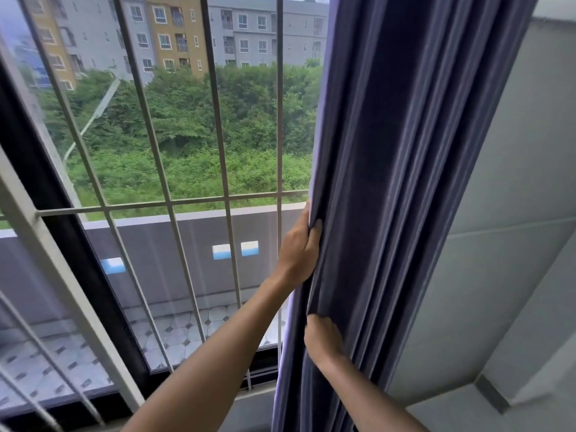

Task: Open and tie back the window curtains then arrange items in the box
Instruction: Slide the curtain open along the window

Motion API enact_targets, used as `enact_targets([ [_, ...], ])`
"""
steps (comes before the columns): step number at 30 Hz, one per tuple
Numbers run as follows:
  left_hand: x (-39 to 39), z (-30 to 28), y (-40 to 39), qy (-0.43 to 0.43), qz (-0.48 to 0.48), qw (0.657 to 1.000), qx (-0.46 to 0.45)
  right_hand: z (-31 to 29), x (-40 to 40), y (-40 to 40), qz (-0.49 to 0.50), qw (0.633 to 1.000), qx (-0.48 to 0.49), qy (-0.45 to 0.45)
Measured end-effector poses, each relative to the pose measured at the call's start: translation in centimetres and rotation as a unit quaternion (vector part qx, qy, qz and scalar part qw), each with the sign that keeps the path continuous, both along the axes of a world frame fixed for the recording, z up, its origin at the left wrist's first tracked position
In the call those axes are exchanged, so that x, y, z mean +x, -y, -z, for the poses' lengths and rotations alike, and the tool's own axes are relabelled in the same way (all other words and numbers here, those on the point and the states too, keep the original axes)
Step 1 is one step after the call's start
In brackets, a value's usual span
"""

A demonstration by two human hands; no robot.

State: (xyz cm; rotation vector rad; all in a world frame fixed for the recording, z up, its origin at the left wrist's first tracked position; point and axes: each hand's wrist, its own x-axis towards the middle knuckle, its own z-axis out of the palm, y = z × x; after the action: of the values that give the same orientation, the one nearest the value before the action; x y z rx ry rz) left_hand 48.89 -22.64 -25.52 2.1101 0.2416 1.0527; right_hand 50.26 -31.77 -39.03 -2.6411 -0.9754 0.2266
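- Blue-purple fabric: the curtain (pixel 405 182) hangs bunched in deep folds at the right side of the window (pixel 187 120), against the grey wall (pixel 514 213).
- From my seat, the opening part looks about done on this side: glass and white bars (pixel 170 201) are uncovered from the left frame to the curtain's edge.
- Left hand (pixel 299 247) is the higher one, fingers curled round the curtain's leading edge, gripping a fold.
- Right hand (pixel 324 338) is lower on the same edge, fingers tucked into the folds and pinching cloth; I can't see the fingertips, they're buried in fabric.
- Both hands touch the curtain, one above the other, a short gap apart.
- I judge the step in hand as gathering the cloth into a bundle ready for tying.
- I see no tie-back, cord or hook, so tying is not yet done.
- Whether a second curtain exists on the left, I can't tell; only this one shows.
- No box or items in view, so arranging is all still left.
- Overall: early, roughly the first stage.
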Motion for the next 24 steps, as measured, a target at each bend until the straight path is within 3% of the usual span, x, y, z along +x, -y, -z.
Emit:
enact_targets([
  [4,0.6,-1.1,0.1,-0.012,-0.006,1.000,-0.001,-0.5,-0.2,0.1,-0.023,1.000,-0.007,0.001],
  [10,2.0,-2.3,0.2,-0.034,-0.065,0.990,0.119,-1.1,0.2,0.5,-0.045,0.998,-0.023,-0.021],
  [14,2.3,-1.9,0.1,-0.023,-0.060,0.989,0.133,-3.5,2.0,1.3,-0.061,0.995,-0.053,-0.056],
  [15,2.4,-1.9,-0.1,-0.017,-0.058,0.989,0.133,-5.0,3.0,1.6,-0.055,0.998,-0.023,-0.035],
  [17,2.4,-1.9,-0.3,-0.005,-0.052,0.990,0.133,-9.0,5.1,2.5,-0.038,0.987,0.136,0.073],
  [20,2.0,-2.1,-0.6,0.000,-0.039,0.992,0.118,-16.8,7.8,3.7,0.015,0.886,0.396,0.241],
  [22,1.9,-2.1,-0.8,0.000,-0.040,0.993,0.107,-21.6,9.3,4.2,0.042,0.823,0.483,0.297],
  [24,1.9,-2.1,-1.1,-0.003,-0.045,0.994,0.099,-24.8,10.8,4.3,0.059,0.802,0.514,0.299],
])
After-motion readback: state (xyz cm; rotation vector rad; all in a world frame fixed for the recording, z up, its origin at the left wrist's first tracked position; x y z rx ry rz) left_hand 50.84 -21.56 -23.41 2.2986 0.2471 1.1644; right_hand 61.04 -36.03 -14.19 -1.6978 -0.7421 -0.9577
